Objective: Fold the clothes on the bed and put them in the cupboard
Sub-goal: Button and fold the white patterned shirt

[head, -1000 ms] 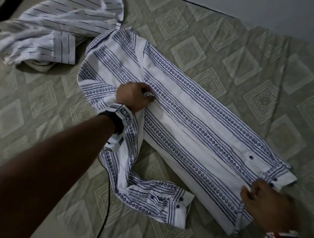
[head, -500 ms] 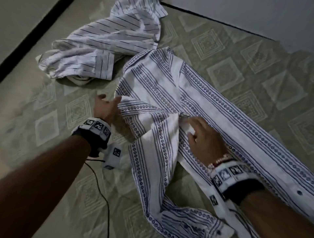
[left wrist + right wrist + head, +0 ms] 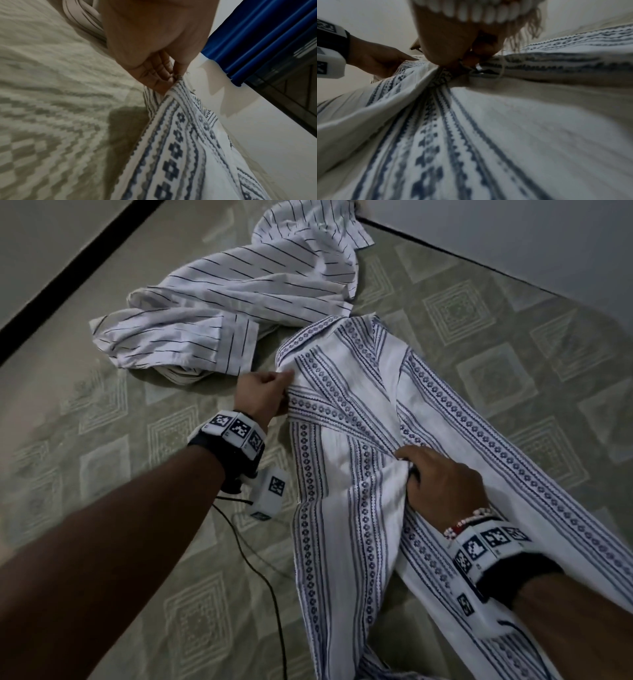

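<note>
A white shirt with blue patterned stripes lies spread on the bed, one sleeve trailing toward me. My left hand pinches the shirt's shoulder edge near the collar; the left wrist view shows its fingers and thumb closed on the cloth. My right hand grips a bunched fold at the armpit, where sleeve meets body; in the right wrist view its fingers clamp the gathered fabric. A second shirt, white with thin dark stripes, lies crumpled beyond.
The bed has a grey-green cover with diamond motifs. A black cable runs from my left wristband across the cover. A dark bed edge runs at the far left and a pale wall behind. Blue curtain hangs by the wall.
My left hand moved from the cover beside the shirt onto its shoulder edge and pinched it. My right hand came up from the hem to the armpit and gathered the fold there.
</note>
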